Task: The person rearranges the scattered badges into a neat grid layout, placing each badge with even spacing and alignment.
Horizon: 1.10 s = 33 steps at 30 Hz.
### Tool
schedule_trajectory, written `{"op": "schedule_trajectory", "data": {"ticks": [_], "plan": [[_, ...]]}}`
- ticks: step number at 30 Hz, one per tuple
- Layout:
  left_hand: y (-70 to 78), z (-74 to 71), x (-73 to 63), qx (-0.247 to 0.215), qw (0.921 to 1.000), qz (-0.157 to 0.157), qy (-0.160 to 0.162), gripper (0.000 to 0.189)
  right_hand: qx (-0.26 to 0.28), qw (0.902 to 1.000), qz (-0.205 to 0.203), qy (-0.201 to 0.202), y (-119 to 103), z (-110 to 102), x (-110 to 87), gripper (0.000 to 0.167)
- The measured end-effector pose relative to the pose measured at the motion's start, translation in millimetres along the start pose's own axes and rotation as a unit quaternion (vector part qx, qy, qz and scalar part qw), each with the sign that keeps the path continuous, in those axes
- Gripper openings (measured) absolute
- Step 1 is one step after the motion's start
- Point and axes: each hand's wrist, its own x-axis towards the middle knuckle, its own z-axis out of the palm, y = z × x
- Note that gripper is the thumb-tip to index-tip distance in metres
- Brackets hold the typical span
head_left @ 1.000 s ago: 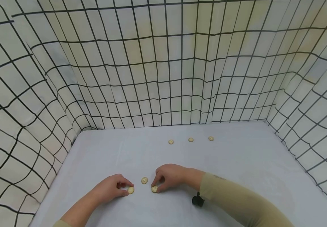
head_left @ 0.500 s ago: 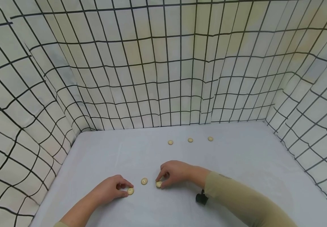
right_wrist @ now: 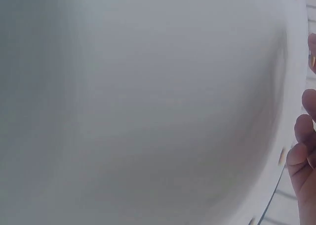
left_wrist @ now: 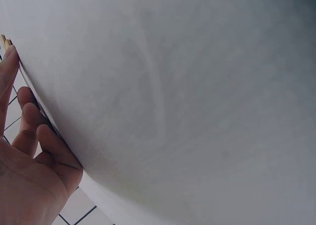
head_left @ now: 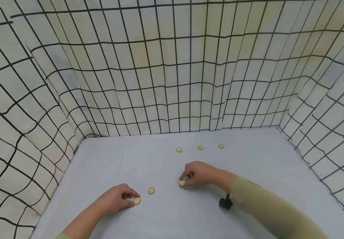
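Note:
Several round, cream-coloured buttons lie on a white table. My left hand (head_left: 115, 198) pinches one button (head_left: 137, 200) between thumb and forefinger at the table surface. Farther right, my right hand (head_left: 200, 173) holds another button (head_left: 182, 183) by its edges, thumb on the near side and forefinger on the far side. A loose button (head_left: 151, 190) lies between the two hands, nearer the left one. In the left wrist view the curled fingers (left_wrist: 30, 117) show at the left edge. The right wrist view catches only part of the right hand (right_wrist: 306, 141).
Toward the back of the table (head_left: 115, 156) three buttons lie in a row: a left one (head_left: 179, 150), a middle one (head_left: 200, 147) and a right one (head_left: 221, 146). White walls with a black grid (head_left: 177, 76) enclose the table. A black camera (head_left: 226, 202) hangs below the right wrist.
My right hand has slid its button to the right and away from me, widening the gap from the loose button. My left hand and its button have stayed in place.

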Motion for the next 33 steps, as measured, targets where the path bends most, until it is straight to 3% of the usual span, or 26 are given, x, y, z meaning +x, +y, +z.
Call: {"op": "schedule_trajectory", "data": {"ticks": [13,25,33], "plan": [[0.1,0.5,0.2,0.000,0.9999,-0.011,0.002,0.024,0.014,0.9948,0.089,0.049,48,-24,-36.8,0.022],[-0.4,-0.2,-0.6,0.003,1.0000,-0.008,0.002,0.023,0.044,0.9752,0.181,0.119,102,-38,-61.2,0.022],[-0.2,-1.7,-1.2,0.000,1.0000,-0.007,-0.002,0.023,0.060,0.9599,0.235,0.140,129,-44,-70.1,0.027]]}}
